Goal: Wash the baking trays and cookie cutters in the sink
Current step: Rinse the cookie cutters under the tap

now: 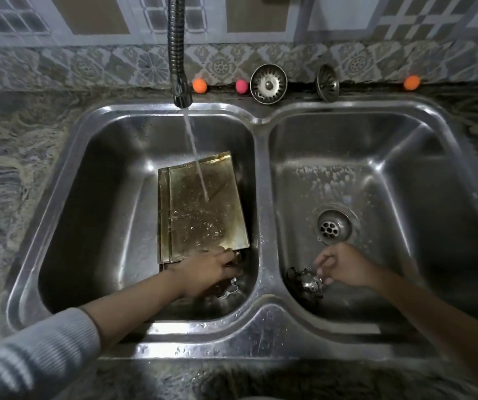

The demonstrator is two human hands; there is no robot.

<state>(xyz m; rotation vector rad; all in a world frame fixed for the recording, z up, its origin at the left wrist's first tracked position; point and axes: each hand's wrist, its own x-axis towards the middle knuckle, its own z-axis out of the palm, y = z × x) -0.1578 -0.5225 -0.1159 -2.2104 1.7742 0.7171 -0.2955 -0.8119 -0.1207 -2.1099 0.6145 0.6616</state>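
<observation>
Roughly, by size:
Sink [263, 321]: steel, two basins.
Baking tray [203, 209]: gold, tilted in left basin under running tap [180, 53].
Left hand [208, 269]: at tray's near edge, grasp unclear.
Right hand [344, 267]: in right basin, fingertips pinching a metal cookie cutter [308, 280].
Second cutter [230, 290]: beside left hand.

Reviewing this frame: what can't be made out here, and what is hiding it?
All in the head view:
- Left basin's drain: covered by the baking trays.
- What the left hand grips: its fingers are tucked under the tray edge.
- Cookie cutters at the right hand: a dark, glinting clump; shapes and count unclear.
- Tap handle: cut off by the top edge.
</observation>
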